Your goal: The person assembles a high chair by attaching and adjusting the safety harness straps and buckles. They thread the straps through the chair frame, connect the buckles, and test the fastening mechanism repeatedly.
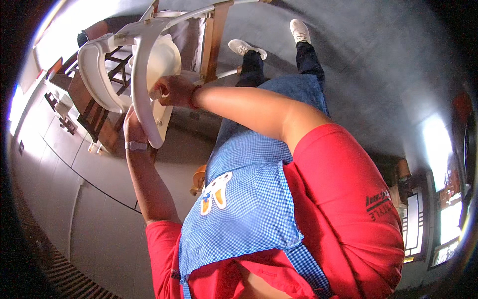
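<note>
Currently both hands at white plastic chair [141, 70], upper left of view, tray-like loop [85, 74] on its outer side; looks like a child's high chair, prob. L hand [133, 128], w/ pale watch [136, 145], is up against near end of curved bar [140, 92]; fingers mostly hidden, so can't tell if it's a full grip or just a prop. R hand [172, 91], red wristband [193, 97], sits on the other side of the bar, just below rounded seat shell [170, 54]; fingers curled in, but can't tell if anything's pinched in them. Brown upright [214, 42] beyond, dark slatted wood [93, 115] off to L.

Notes on doing it well (my judgement): L hand best as anchor, thumb one side of bar, fingers the other, so frame doesn't rock while R hand works. R fingers want to be clear of gap btwn bar & shell, likely pinch spot. Small, even pressure > hard tugs; light plastic prob flexes. R forearm crosses in front of apron [239, 219], so a half-step closer might ease the reach. White shoes [300, 31] apart: decent, stable stance for leaning.
</note>
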Tool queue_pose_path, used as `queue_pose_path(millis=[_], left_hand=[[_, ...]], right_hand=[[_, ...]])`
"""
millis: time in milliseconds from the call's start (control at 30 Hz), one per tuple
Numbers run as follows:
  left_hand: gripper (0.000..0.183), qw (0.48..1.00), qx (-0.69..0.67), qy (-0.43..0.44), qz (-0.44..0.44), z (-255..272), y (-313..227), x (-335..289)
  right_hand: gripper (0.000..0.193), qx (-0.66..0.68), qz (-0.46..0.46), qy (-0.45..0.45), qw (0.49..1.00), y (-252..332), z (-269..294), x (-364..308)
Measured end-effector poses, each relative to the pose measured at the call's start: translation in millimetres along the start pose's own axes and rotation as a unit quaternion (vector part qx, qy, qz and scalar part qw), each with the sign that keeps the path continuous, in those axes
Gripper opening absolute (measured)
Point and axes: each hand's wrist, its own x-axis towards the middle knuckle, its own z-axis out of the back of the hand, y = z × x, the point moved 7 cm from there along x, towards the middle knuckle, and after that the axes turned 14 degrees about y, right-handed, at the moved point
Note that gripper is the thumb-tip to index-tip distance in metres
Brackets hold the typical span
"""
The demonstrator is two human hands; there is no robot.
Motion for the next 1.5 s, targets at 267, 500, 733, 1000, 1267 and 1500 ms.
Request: queue_pose_path(millis=[267,500,733,1000,1267,1500], left_hand=[[0.034,0.981,0.173,0.084,0.009,64,37,65],[0.03,0.997,0.043,0.07,0.003,23,14,59],[0.026,0.961,0.253,-0.068,-0.085,73,3,62],[0.024,0.997,0.013,0.072,0.04,55,11,77],[0.023,0.931,-0.303,0.153,-0.136,108,2,74],[0.026,0.889,-0.283,-0.007,-0.36,192,-50,-9]], right_hand=[[0.028,-0.095,0.02,-0.046,0.994,-4,-7,-2],[0.032,-0.17,-0.043,-0.028,0.984,17,2,-14],[0.032,-0.108,-0.045,-0.058,0.991,18,-2,-16],[0.031,0.378,-0.133,-0.048,0.915,-39,-34,0],[0.029,0.311,-0.135,-0.073,0.938,-96,11,-59],[0.03,0.28,-0.231,-0.025,0.931,-128,57,-96]])
